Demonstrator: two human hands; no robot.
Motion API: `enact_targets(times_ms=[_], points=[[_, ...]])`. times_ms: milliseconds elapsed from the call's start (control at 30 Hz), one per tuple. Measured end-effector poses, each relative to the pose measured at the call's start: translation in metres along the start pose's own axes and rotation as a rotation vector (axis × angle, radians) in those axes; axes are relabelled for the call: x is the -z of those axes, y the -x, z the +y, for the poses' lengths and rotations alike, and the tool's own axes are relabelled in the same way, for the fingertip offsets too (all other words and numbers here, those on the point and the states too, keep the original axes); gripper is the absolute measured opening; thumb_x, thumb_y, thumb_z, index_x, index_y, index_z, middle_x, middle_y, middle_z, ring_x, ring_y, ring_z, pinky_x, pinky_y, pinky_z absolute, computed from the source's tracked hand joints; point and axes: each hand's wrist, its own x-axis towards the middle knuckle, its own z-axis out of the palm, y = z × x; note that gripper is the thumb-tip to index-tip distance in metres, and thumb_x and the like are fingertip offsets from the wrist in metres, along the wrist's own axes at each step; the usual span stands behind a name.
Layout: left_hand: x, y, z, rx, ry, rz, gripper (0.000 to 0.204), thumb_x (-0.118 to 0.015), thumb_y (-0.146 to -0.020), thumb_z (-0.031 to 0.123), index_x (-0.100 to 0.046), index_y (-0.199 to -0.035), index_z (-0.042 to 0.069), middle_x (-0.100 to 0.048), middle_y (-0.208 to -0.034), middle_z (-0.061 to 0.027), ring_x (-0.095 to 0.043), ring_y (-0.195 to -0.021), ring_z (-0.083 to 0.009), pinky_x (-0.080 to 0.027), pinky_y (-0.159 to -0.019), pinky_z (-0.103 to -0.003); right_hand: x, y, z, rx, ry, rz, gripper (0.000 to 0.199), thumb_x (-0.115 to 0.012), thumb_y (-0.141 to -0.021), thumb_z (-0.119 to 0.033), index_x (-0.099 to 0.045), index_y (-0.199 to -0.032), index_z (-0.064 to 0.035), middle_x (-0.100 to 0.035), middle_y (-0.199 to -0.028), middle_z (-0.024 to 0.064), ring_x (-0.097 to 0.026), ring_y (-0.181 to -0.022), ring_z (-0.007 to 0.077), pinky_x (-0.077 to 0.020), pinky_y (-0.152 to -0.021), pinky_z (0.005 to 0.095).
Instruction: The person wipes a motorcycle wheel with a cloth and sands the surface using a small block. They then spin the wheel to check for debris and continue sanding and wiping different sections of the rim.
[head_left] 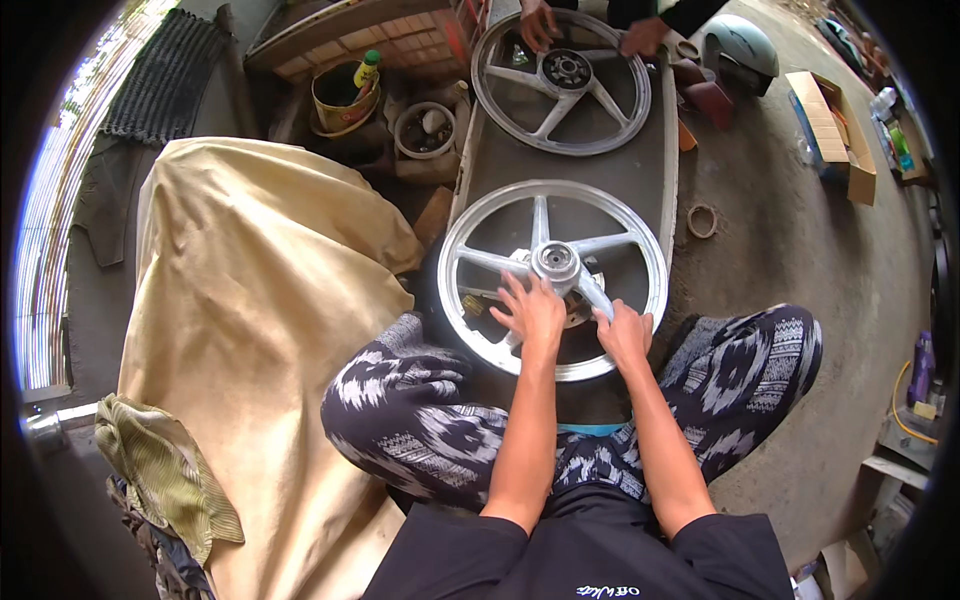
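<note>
A silver five-spoke motorcycle wheel (455, 310) lies flat in front of my crossed legs, its round hub (555, 260) facing up. My left hand (535, 315) is over a spoke just below the hub, its fingers spread and slightly blurred. On the lower right, my right hand (627, 333) is closed around a spoke (594, 292) close to the rim. Whether a small thing is also under its fingers, I cannot tell. Metal parts show dimly through the gaps between the spokes.
Beyond, another person's hands (538, 25) touch a second silver wheel (480, 85) on a long grey board (640, 185). A tan cover (250, 290) drapes something at left. Buckets (340, 110) stand at the back. A helmet (742, 45) and an open cardboard box (830, 130) are at right.
</note>
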Motion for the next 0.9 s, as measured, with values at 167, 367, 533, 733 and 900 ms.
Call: enact_targets(times_ms=[167, 367, 533, 733, 900], points=[[-0.002, 0.012, -0.003, 0.009, 0.045, -0.028, 0.051, -0.038, -0.102, 0.038, -0.042, -0.149, 0.019, -0.020, -0.159, -0.0258, -0.025, -0.142, -0.0502, -0.015, -0.111, -0.069, -0.003, -0.001, 0.002, -0.001, 0.007, 0.020, 0.036, -0.059, -0.090, -0.037, -0.064, -0.091, -0.0015, -0.070, -0.087, 0.0208, -0.066, -0.083, 0.0383, -0.0374, -0.086, 0.0472], [0.005, -0.014, -0.005, 0.043, 0.147, -0.037, 0.051, -0.038, -0.102, 0.039, -0.041, -0.150, 0.022, -0.018, -0.160, -0.0242, -0.024, -0.144, -0.0473, -0.013, -0.112, -0.069, 0.001, -0.005, -0.004, 0.012, 0.027, 0.013, 0.035, -0.059, -0.090, -0.037, -0.064, -0.091, -0.0015, -0.070, -0.086, 0.0206, -0.066, -0.084, 0.0383, -0.0372, -0.086, 0.0476], [-0.005, 0.011, -0.002, -0.003, 0.041, -0.047, 0.050, -0.037, -0.102, 0.039, -0.044, -0.148, 0.021, -0.019, -0.160, -0.0229, -0.024, -0.144, -0.0467, -0.014, -0.111, -0.070, -0.008, -0.003, 0.009, -0.004, -0.007, 0.026, 0.036, -0.059, -0.090, -0.037, -0.064, -0.092, -0.0014, -0.070, -0.087, 0.0209, -0.066, -0.085, 0.0391, -0.0367, -0.087, 0.0485], [0.007, -0.021, -0.012, 0.006, 0.137, -0.050, 0.051, -0.034, -0.102, 0.041, -0.043, -0.149, 0.020, -0.013, -0.161, -0.0256, -0.021, -0.144, -0.0507, -0.013, -0.112, -0.070, -0.002, -0.002, -0.004, 0.001, -0.014, -0.004, 0.037, -0.059, -0.090, -0.038, -0.064, -0.092, -0.0013, -0.070, -0.088, 0.0215, -0.066, -0.086, 0.0392, -0.0368, -0.089, 0.0484], [-0.003, 0.002, -0.006, 0.000, 0.063, -0.054, 0.053, -0.032, -0.102, 0.043, -0.042, -0.150, 0.021, -0.009, -0.161, -0.0273, -0.015, -0.146, -0.0494, -0.012, -0.112, -0.069, -0.001, -0.002, 0.003, -0.010, -0.012, 0.011, 0.036, -0.059, -0.090, -0.037, -0.064, -0.090, -0.0016, -0.070, -0.085, 0.0208, -0.066, -0.084, 0.0393, -0.0371, -0.087, 0.0482]])
